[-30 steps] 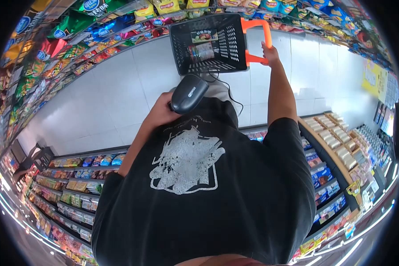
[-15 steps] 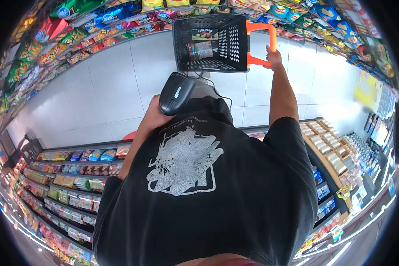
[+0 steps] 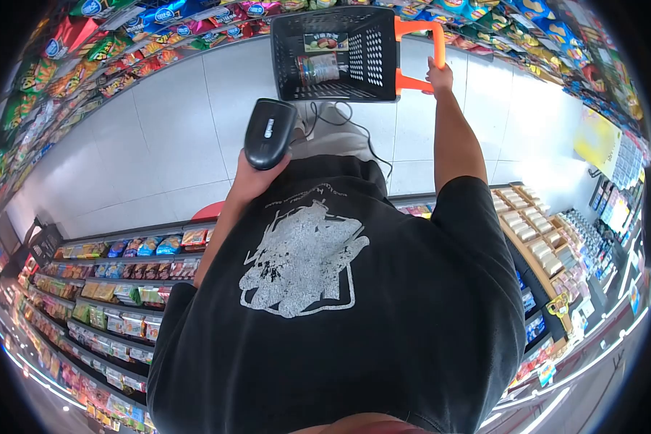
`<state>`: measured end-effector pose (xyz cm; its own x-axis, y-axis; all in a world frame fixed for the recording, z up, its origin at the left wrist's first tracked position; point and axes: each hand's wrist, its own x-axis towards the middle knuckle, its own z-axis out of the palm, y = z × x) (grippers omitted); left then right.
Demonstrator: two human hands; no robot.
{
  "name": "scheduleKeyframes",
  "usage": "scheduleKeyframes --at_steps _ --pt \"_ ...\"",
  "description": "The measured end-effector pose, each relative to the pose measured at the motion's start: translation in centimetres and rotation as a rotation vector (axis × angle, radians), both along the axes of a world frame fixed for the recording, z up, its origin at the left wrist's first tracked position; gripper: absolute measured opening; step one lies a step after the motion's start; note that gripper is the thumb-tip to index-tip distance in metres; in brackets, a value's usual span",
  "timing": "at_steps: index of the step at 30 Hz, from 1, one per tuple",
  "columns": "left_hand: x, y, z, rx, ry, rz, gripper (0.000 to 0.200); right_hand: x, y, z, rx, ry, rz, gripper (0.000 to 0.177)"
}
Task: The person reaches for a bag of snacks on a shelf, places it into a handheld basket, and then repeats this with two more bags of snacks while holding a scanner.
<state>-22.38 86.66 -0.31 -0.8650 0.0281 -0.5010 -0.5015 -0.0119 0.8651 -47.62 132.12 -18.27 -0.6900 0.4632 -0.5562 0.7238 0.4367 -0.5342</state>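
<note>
One dark handheld device [image 3: 270, 134] sits clasped in the left hand [image 3: 255, 181]. One black basket [image 3: 374, 58] lies ahead, between the hands, its orange handle [image 3: 439, 47] gripped by the right hand [image 3: 439, 75]. Hands well apart. Open floor [image 3: 166, 130] extends to both sides, edged by stocked shelves [image 3: 123, 289]. Packages [image 3: 318, 69] inside basket: two visible.

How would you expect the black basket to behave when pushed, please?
The black basket looks stiff, as its perforated walls stand straight. It may be light for its size, since only two packets show inside. Pushed by the orange handle, it could tip, because that joins at one end.
</note>
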Motion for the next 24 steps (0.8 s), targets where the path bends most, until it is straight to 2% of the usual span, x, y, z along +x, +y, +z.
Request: scheduleKeyframes --at_steps 7,9,19,24 --pt "-3.3 3.2 0.7 -0.096 0.055 -0.146 0.021 -0.9 1.2 -0.3 -0.367 -0.162 0.005 0.037" --pt "-4.1 4.1 0.3 -0.026 0.056 -0.123 0.020 -1.1 0.7 -1.0 -0.467 -0.244 -0.007 0.037" --pt "-9.4 10.6 2.4 -0.087 0.164 -0.227 0.020 -1.5 -0.7 -4.4 -0.507 -0.223 0.027 0.028" --pt "-10.0 14.0 2.6 -0.169 0.158 -0.212 0.020 -2.5 2.2 -4.5 -0.533 -0.212 0.032 0.025"
